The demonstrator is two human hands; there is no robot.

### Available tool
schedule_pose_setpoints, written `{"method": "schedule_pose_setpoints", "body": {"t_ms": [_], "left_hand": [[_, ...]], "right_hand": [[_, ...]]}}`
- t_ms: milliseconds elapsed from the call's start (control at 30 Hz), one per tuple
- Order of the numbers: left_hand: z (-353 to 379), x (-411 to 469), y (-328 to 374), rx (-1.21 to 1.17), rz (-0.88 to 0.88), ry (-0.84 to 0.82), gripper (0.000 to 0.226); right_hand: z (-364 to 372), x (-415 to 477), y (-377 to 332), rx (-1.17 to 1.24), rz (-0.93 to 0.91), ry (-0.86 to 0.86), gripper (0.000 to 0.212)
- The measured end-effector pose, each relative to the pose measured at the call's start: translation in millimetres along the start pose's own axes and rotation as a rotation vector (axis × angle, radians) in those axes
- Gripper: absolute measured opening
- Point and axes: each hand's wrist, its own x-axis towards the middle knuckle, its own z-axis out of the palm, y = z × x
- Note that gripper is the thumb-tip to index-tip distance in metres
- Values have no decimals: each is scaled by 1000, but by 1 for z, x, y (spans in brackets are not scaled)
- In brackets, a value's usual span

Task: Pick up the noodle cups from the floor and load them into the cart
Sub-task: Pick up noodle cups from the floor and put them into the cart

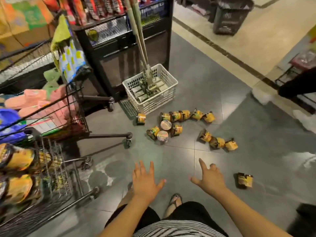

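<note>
Grey tiled floor [196,93] held scattered light yellow noodle cups [176,115]; my left hand [145,183] and right hand [211,180] hovered released, grip likely best around their sides.

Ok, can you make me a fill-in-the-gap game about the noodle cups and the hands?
1. Both hands, left hand and right hand, are open and hold ____.
2. Most noodle cups lie on the ____.
3. The white basket holds mops and stands beside a ____ display stand.
4. The cart with cups in it is on the person's ____ side.

Missing words: nothing; floor; black; left
</note>
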Motion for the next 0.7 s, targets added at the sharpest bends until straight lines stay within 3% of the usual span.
{"method": "schedule_pose_setpoints", "body": {"t_ms": [267,700], "left_hand": [[-15,65,12,29,15,-67,93],[-28,238,48,24,-31,-220,91]], "right_hand": [[-17,57,2,35,4,-81,95],[-73,237,-3,8,15,-245,96]]}}
